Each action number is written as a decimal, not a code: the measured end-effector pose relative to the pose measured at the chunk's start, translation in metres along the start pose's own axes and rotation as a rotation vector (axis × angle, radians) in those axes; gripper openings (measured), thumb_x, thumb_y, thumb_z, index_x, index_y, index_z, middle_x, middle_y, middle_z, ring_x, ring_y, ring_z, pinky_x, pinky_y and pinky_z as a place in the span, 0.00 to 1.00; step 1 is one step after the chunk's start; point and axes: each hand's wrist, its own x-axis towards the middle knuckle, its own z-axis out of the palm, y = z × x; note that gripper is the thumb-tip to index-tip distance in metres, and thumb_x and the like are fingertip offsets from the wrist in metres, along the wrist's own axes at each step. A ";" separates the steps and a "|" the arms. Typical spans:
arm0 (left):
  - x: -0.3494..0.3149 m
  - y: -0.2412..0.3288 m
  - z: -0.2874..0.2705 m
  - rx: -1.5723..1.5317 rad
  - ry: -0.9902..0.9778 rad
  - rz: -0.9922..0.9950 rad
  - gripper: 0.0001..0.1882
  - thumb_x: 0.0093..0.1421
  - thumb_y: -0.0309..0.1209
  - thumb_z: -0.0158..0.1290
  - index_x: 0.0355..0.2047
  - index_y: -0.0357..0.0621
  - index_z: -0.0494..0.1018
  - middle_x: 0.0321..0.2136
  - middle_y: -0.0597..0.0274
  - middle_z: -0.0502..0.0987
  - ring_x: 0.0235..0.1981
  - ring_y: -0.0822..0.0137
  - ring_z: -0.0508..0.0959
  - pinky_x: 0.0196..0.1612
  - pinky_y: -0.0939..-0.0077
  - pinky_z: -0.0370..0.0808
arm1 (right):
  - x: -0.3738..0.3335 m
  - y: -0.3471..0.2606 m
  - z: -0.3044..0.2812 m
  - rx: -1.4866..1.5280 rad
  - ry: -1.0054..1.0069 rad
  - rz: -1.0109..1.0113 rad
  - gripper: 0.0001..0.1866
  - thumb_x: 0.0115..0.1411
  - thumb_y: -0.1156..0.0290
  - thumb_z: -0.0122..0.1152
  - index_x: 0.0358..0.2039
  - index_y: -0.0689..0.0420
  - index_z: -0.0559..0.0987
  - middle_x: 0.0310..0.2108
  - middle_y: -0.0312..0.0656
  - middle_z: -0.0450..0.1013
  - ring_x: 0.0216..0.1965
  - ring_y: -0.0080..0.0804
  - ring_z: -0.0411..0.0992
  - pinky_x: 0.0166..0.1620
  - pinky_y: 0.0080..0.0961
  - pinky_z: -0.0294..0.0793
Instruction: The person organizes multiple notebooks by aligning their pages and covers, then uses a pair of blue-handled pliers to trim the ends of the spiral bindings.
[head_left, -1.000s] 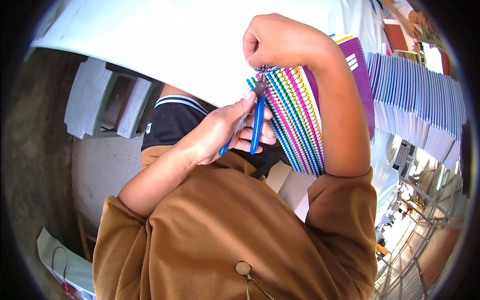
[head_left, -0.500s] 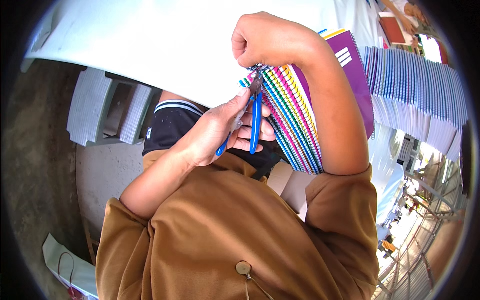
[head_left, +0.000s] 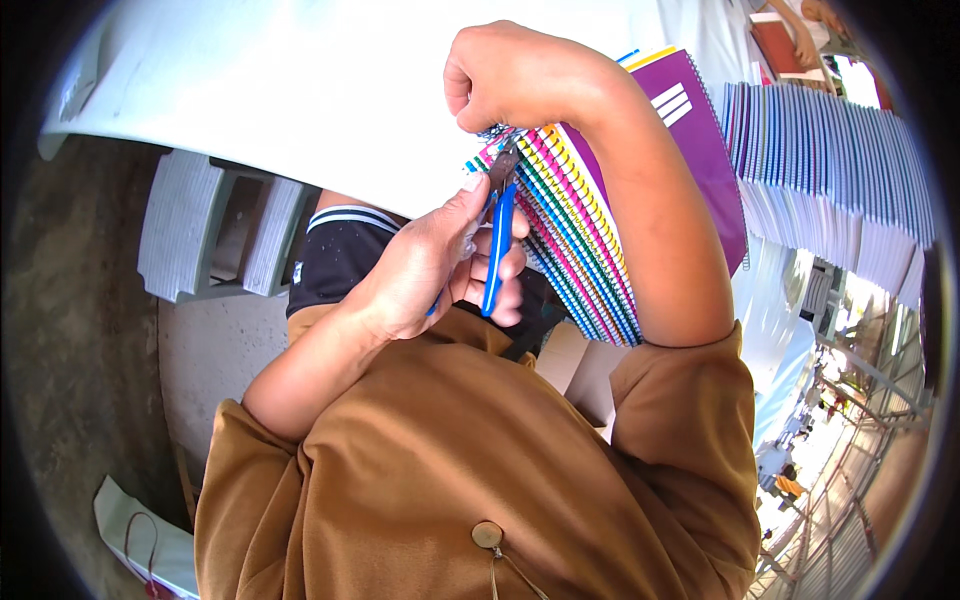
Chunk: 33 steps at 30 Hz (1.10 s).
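My left hand [head_left: 420, 270] is closed around blue-handled cutting pliers [head_left: 499, 250], thumb along one side and fingers over the far handle. The jaws point up at the corner of a stack of spiral-bound notebooks [head_left: 575, 225], whose coils are pink, green, blue, yellow and white. A purple cover [head_left: 705, 165] lies on top of the stack. Bent over that same corner, my right hand [head_left: 505, 80] is curled shut just above the jaws; what its fingers hold is hidden. Small dark wire-like bits [head_left: 497, 133] show beneath it.
A white-topped table [head_left: 270, 90] spreads ahead and left. On the right stands a long row of coil-bound books [head_left: 825, 150]. Grey plastic stools [head_left: 185, 225] stand under the table at left. Another person's hand [head_left: 803, 45] is at the far right near a brown-red board.
Both hands and the pliers have shifted slightly left along the notebook corner. The left fingers have drawn in more on the pliers' handle.
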 end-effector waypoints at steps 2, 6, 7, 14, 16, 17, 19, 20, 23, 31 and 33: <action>-0.001 -0.003 -0.004 0.010 -0.021 -0.005 0.27 0.65 0.55 0.28 0.39 0.44 0.64 0.23 0.63 0.68 0.25 0.68 0.74 0.27 0.78 0.73 | 0.001 0.001 0.001 0.004 0.018 -0.005 0.09 0.42 0.75 0.62 0.26 0.66 0.79 0.23 0.49 0.75 0.25 0.35 0.74 0.31 0.27 0.72; -0.006 -0.004 0.009 0.096 0.048 -0.015 0.31 0.64 0.57 0.29 0.42 0.40 0.65 0.28 0.56 0.71 0.32 0.59 0.77 0.37 0.66 0.77 | 0.005 0.004 0.006 -0.036 0.058 0.013 0.09 0.41 0.76 0.63 0.26 0.65 0.79 0.23 0.49 0.75 0.26 0.36 0.75 0.32 0.27 0.73; -0.007 -0.003 0.013 0.093 0.094 -0.013 0.31 0.64 0.57 0.29 0.44 0.40 0.64 0.31 0.53 0.73 0.37 0.57 0.77 0.40 0.64 0.76 | 0.005 0.003 0.007 -0.050 0.073 0.021 0.09 0.41 0.76 0.63 0.25 0.64 0.79 0.24 0.49 0.76 0.27 0.36 0.75 0.32 0.27 0.73; 0.003 -0.001 -0.012 -0.097 -0.126 0.008 0.30 0.64 0.56 0.29 0.42 0.42 0.65 0.28 0.58 0.74 0.32 0.63 0.78 0.34 0.72 0.75 | 0.005 0.001 0.006 -0.074 0.110 0.001 0.09 0.41 0.76 0.63 0.26 0.64 0.79 0.24 0.50 0.76 0.26 0.36 0.75 0.33 0.28 0.74; 0.000 -0.005 -0.012 -0.224 -0.155 0.003 0.31 0.64 0.56 0.29 0.40 0.38 0.65 0.24 0.54 0.73 0.25 0.60 0.78 0.27 0.70 0.78 | 0.009 0.002 0.007 -0.011 0.121 0.017 0.10 0.42 0.75 0.63 0.27 0.65 0.79 0.23 0.50 0.76 0.25 0.35 0.75 0.32 0.27 0.73; -0.004 -0.002 -0.001 -0.221 -0.159 -0.004 0.31 0.64 0.56 0.29 0.40 0.38 0.65 0.24 0.54 0.73 0.25 0.60 0.78 0.27 0.70 0.78 | 0.009 0.005 0.007 -0.009 0.124 0.025 0.10 0.42 0.75 0.63 0.27 0.65 0.79 0.23 0.50 0.76 0.25 0.35 0.75 0.32 0.27 0.73; -0.009 0.007 0.016 0.133 0.060 0.013 0.32 0.64 0.56 0.28 0.42 0.38 0.65 0.28 0.51 0.74 0.30 0.58 0.79 0.32 0.67 0.78 | 0.013 0.006 0.006 0.109 0.095 0.019 0.10 0.42 0.74 0.62 0.27 0.65 0.79 0.20 0.47 0.75 0.21 0.32 0.73 0.27 0.26 0.72; -0.007 0.007 0.017 0.107 0.053 0.031 0.33 0.63 0.57 0.28 0.45 0.37 0.64 0.32 0.47 0.75 0.37 0.52 0.78 0.39 0.62 0.77 | 0.014 0.005 0.005 0.111 0.098 0.019 0.10 0.42 0.74 0.62 0.27 0.65 0.79 0.20 0.47 0.75 0.21 0.32 0.73 0.27 0.26 0.72; 0.001 0.012 0.012 -0.005 0.019 -0.005 0.34 0.63 0.57 0.28 0.47 0.36 0.64 0.36 0.44 0.75 0.43 0.48 0.76 0.45 0.57 0.74 | 0.015 0.003 0.003 0.166 0.112 0.077 0.11 0.45 0.65 0.64 0.16 0.61 0.79 0.15 0.44 0.74 0.19 0.32 0.73 0.27 0.29 0.74; 0.001 0.011 -0.008 -0.381 -0.367 -0.013 0.30 0.64 0.55 0.30 0.42 0.38 0.66 0.26 0.56 0.73 0.25 0.63 0.76 0.29 0.68 0.78 | 0.017 0.002 0.007 0.201 0.228 0.029 0.10 0.43 0.70 0.63 0.26 0.63 0.81 0.19 0.43 0.75 0.20 0.28 0.72 0.27 0.22 0.71; -0.011 0.016 0.002 -0.082 -0.104 0.025 0.28 0.64 0.54 0.33 0.39 0.39 0.66 0.22 0.59 0.70 0.19 0.67 0.72 0.21 0.74 0.74 | 0.020 0.006 0.009 0.212 0.265 0.041 0.11 0.43 0.70 0.63 0.27 0.62 0.81 0.20 0.43 0.76 0.22 0.28 0.73 0.28 0.22 0.71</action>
